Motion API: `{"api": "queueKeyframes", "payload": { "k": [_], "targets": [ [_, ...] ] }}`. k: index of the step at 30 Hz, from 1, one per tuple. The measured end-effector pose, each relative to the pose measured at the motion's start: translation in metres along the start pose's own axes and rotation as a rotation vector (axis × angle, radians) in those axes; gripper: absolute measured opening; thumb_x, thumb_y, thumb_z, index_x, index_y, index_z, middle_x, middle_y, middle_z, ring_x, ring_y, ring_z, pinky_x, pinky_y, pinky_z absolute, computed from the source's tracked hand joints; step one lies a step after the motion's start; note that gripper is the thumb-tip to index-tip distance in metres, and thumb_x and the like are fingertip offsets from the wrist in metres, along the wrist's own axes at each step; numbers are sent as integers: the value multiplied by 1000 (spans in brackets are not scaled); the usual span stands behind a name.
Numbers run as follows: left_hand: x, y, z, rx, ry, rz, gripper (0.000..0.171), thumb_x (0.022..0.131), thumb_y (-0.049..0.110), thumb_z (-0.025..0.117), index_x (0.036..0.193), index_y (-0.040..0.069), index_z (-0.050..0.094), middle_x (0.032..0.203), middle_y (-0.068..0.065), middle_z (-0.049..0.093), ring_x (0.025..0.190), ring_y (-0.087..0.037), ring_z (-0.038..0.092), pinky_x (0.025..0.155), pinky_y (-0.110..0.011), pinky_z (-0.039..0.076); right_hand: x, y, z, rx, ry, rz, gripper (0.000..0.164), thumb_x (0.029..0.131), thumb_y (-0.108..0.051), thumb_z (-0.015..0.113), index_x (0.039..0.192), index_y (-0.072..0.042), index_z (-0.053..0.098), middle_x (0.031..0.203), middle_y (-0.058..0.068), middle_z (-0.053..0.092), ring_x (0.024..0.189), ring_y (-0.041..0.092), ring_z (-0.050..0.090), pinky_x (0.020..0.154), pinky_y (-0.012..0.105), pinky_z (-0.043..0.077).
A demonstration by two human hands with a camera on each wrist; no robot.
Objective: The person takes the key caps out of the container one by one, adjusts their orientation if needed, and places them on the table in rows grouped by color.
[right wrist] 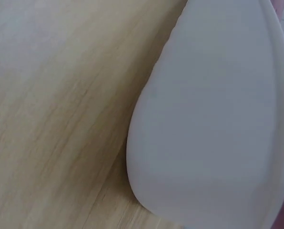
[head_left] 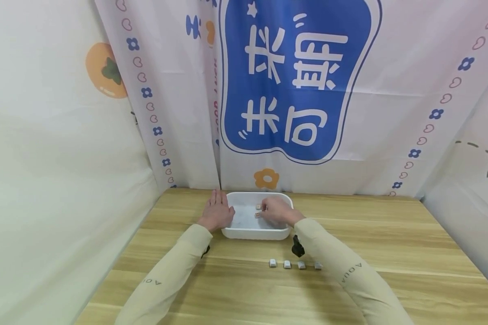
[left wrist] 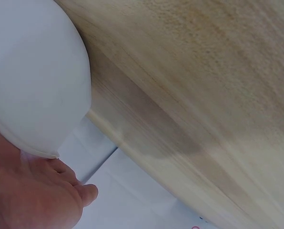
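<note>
A white plastic basin (head_left: 255,234) stands near the far edge of the wooden table. My left hand (head_left: 218,212) rests on its left rim with the fingers straight; the left wrist view shows that hand (left wrist: 32,195) against the basin's rim. Over the right rim, my right hand (head_left: 277,210) reaches inside with fingers bent downward. Its fingertips are right at two small pale keycap-like pieces, one farther back (head_left: 258,206) and one nearer (head_left: 257,215). I cannot tell whether the fingers pinch one. In the right wrist view the basin's outer wall (right wrist: 204,119) covers the fingers.
In front of the basin, several small white keycaps lie in a row, the leftmost one (head_left: 272,262) standing apart from its neighbour (head_left: 287,264). The right forearm passes close over the row's right end. A printed curtain (head_left: 179,149) hangs behind the table (head_left: 211,289).
</note>
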State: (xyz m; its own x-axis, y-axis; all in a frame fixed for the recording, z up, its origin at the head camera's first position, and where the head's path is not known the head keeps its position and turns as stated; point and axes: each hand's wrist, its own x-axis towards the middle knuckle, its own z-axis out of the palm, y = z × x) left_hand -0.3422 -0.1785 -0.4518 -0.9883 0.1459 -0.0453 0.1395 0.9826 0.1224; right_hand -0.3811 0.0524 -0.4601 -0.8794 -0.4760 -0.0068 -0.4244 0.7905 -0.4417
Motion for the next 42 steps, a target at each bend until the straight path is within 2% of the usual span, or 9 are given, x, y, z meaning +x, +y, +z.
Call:
{"api": "queueKeyframes", "payload": {
  "k": [8,17,24,31,36,39,42],
  "targets": [
    [0,1,-2,9,0,-5,72,104,42,22,155,-6,7,162,-28,-3,153,-40,-1,124,-50,11,-1,-3,0,30,80,-90,12,86,-19,73,88,-9,67,83,2,68,73,12,58,70,27,51],
    [0,0,-2,2,-4,-1,72,104,42,22,155,-7,6,162,-28,-4,153,-40,-1,124,-50,11,-6,0,-6,43,97,-151,9,85,-18,70,87,-10,65,82,-1,67,72,10,57,69,25,50],
    [0,1,-1,4,-7,-2,72,104,42,22,155,-7,6,162,-27,-5,153,-40,-1,125,-50,10,-16,2,-9,85,59,-147,16,83,-15,68,96,-5,65,86,0,67,77,10,58,71,24,51],
    [1,0,1,3,-15,-2,73,103,42,21,155,-7,5,162,-27,-6,152,-40,-4,125,-50,10,-28,5,-13,150,82,-208,18,83,-12,66,97,-2,64,87,1,68,77,10,60,70,23,52],
    [2,0,1,3,-10,2,72,104,42,21,155,-7,6,162,-27,-6,152,-40,-4,124,-51,10,-35,7,-14,166,125,-247,12,83,-12,66,93,-6,64,88,1,70,78,7,62,72,20,54],
    [3,-1,2,7,3,9,72,104,41,22,154,-8,8,162,-29,-4,152,-41,-1,124,-51,12,-39,7,-17,180,146,-243,10,83,-14,66,91,-10,62,87,0,70,78,6,63,72,21,54],
    [3,-1,2,15,3,10,72,104,41,23,154,-8,7,162,-29,-4,152,-41,-1,124,-51,11,-44,6,-21,221,149,-233,11,83,-14,67,92,-9,62,87,1,70,79,8,64,74,23,55]
  ]
}}
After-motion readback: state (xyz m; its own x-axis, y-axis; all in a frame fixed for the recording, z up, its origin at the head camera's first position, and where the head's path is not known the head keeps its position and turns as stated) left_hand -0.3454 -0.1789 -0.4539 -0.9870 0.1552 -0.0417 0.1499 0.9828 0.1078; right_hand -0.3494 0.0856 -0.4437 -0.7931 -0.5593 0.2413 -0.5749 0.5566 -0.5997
